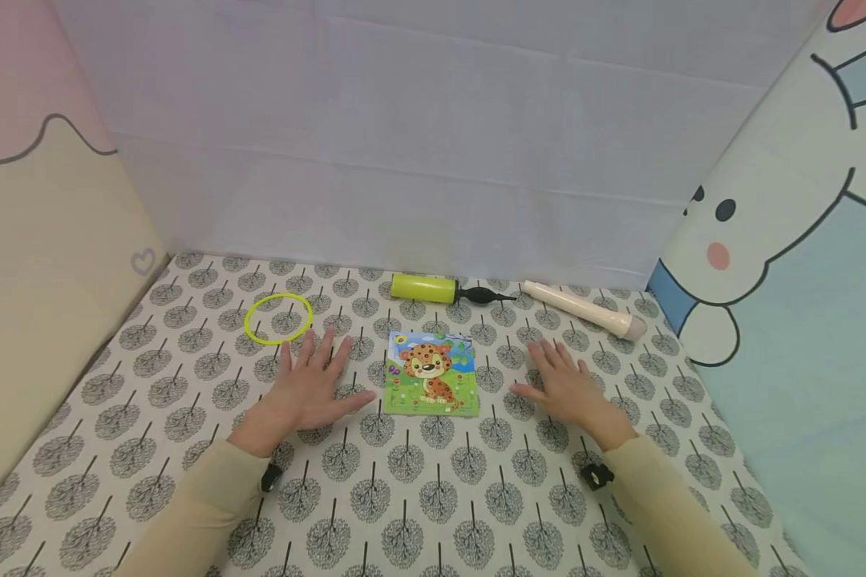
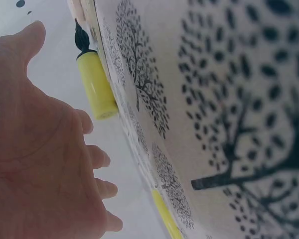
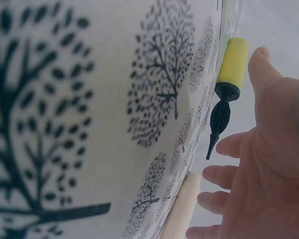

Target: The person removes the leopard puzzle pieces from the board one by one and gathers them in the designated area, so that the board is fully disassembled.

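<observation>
My left hand [image 1: 306, 393] is spread palm down over the table, left of a square picture board [image 1: 431, 374] showing a cartoon leopard. Its thumb points toward the board's left edge, and its fingertips come near a thin yellow-green ring [image 1: 278, 319]. On the board's other side, my right hand [image 1: 566, 389] also lies with fingers extended, holding nothing. Behind the board is a yellow hand pump [image 1: 423, 288] with a black nozzle, which both wrist views show too. A pale, cream-coloured stick [image 1: 580, 308] with a rounded, greyish end lies at the back right, beyond the right hand.
The table is covered by a white cloth [image 1: 404, 497] printed with dark trees. A plain pale curtain [image 1: 433, 144] rises along the back edge. Printed panels stand at both sides, the right one with a cartoon rabbit [image 1: 758, 216].
</observation>
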Demonstrator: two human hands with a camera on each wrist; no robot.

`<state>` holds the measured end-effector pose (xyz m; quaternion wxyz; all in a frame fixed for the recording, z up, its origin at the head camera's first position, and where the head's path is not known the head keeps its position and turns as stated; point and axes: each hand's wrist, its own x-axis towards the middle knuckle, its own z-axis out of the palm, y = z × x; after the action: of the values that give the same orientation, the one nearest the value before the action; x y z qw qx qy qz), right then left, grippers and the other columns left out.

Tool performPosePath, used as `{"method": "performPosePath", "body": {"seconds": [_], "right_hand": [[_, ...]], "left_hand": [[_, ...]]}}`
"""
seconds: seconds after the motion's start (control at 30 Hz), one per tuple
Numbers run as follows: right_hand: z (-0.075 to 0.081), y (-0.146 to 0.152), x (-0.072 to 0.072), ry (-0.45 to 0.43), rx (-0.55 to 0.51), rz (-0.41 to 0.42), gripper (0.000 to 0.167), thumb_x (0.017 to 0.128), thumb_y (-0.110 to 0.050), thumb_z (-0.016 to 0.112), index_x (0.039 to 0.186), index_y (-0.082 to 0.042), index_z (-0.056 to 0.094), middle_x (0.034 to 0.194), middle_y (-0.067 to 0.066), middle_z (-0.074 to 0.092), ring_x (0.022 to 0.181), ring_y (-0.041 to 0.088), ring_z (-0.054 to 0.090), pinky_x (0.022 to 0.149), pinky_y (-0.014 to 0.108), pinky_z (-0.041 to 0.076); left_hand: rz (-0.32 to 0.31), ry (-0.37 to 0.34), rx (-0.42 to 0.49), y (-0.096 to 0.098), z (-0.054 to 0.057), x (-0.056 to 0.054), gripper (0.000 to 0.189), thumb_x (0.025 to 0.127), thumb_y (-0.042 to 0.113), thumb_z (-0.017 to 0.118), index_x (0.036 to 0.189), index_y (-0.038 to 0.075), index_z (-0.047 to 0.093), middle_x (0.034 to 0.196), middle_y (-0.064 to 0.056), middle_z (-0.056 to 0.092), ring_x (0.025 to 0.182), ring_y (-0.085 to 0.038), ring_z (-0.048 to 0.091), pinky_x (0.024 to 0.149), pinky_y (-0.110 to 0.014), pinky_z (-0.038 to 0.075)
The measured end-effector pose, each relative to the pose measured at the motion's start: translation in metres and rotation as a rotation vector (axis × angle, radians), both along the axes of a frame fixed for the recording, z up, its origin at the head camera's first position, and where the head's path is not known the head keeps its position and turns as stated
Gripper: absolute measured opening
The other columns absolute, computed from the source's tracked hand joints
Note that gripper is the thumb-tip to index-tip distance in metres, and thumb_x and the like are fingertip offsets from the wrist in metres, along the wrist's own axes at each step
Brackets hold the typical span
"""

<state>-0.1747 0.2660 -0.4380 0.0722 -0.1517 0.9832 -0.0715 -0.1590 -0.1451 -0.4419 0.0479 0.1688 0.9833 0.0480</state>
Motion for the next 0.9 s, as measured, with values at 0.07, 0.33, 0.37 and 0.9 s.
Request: {"method": "performPosePath", "body": {"seconds": [0.07,0.33,0.37,0.9], "right_hand": [[0.001,-0.002,0.000,-0.003,-0.012,0.002,0.090,0.091,-0.065,0.044,0.152,-0.004,0.019,0.154,0.024,0.015,0.138,0.047,0.010,0.103,0.069,0.014],[0.003,-0.012,-0.004,0.053,-0.091,0.059,0.088,0.091,-0.059,0.052,0.150,-0.001,0.023,0.150,0.027,0.025,0.135,0.048,0.019,0.106,0.063,0.017],[0.003,-0.013,-0.005,0.065,-0.106,0.070,0.087,0.091,-0.056,0.055,0.149,0.000,0.024,0.148,0.028,0.027,0.134,0.047,0.022,0.107,0.061,0.018],[0.008,-0.049,-0.026,0.059,-0.264,0.040,0.071,0.092,-0.039,0.064,0.147,-0.005,0.034,0.132,0.023,0.049,0.115,0.038,0.049,0.094,0.055,0.042]], "left_hand": [[-0.004,-0.004,0.010,0.000,0.000,0.000,0.104,0.082,0.082,0.026,0.153,0.007,0.016,0.155,-0.023,0.005,0.138,-0.048,0.001,0.103,-0.070,0.001],[-0.020,-0.025,0.068,0.005,-0.003,0.002,0.100,0.085,0.079,0.027,0.153,0.007,0.015,0.155,-0.023,0.005,0.138,-0.048,0.000,0.104,-0.068,-0.002],[-0.025,-0.028,0.080,0.007,-0.004,0.002,0.099,0.086,0.078,0.028,0.153,0.006,0.015,0.155,-0.023,0.006,0.138,-0.048,-0.001,0.104,-0.068,-0.002],[-0.173,0.020,0.248,0.033,-0.001,0.005,0.076,0.091,0.050,0.059,0.147,0.006,0.036,0.150,-0.025,0.026,0.136,-0.047,0.019,0.107,-0.060,0.020]]}}
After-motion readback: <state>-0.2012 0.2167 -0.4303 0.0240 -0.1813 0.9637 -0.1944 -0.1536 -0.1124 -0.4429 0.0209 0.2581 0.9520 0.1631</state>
